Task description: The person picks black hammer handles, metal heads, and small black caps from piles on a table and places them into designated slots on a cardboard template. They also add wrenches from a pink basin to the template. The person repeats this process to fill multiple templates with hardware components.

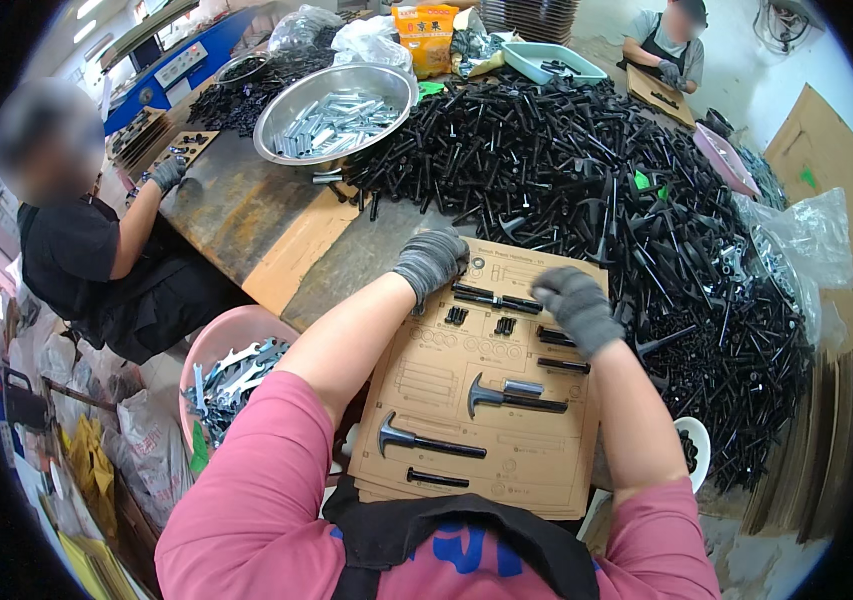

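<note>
Both gloved hands work at the far edge of the cardboard template (486, 400) on the tabletop (236, 205). The left hand (430, 260) pinches a long black bolt (496, 297) lying crosswise, left to right. The right hand (576, 308) curls over the bolt's right end; its grip is unclear.

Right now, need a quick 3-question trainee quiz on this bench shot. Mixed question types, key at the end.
1. True or false: both hands wear grey knit gloves.
2. Which sits on the brown cardboard sheet nearest the person's body? A) a short black bolt B) a spanner C) a white cup
3. Fill in: the silver-coloured parts lie in a round metal ____ at the far left of the black pile.

Key
1. True: the left hand and right hand are both gloved in grey.
2. A: the short black bolt lies below the hammer-shaped tools.
3. bowl, beside the heap of black bolts.
</note>
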Motion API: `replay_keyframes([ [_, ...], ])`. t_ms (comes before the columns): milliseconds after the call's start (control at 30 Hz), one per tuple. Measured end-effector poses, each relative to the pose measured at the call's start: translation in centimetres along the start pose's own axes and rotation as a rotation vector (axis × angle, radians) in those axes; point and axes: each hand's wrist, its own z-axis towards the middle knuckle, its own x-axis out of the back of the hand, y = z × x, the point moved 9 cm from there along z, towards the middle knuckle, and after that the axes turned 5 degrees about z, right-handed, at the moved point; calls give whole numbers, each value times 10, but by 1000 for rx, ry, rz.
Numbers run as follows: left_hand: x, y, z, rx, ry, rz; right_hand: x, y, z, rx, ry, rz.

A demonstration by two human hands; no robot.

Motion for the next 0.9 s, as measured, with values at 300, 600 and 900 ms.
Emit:
replay_keyframes([
  [300,5,5,-2,54,-68,16,-108,5,78,-294,-508,-352],
  [600,0,2,-3,64,-50,34,-105,11,91,-352,-500,-402],
  [900,-3,0,-3,88,-53,5,-104,3,88,-325,-490,-312],
])
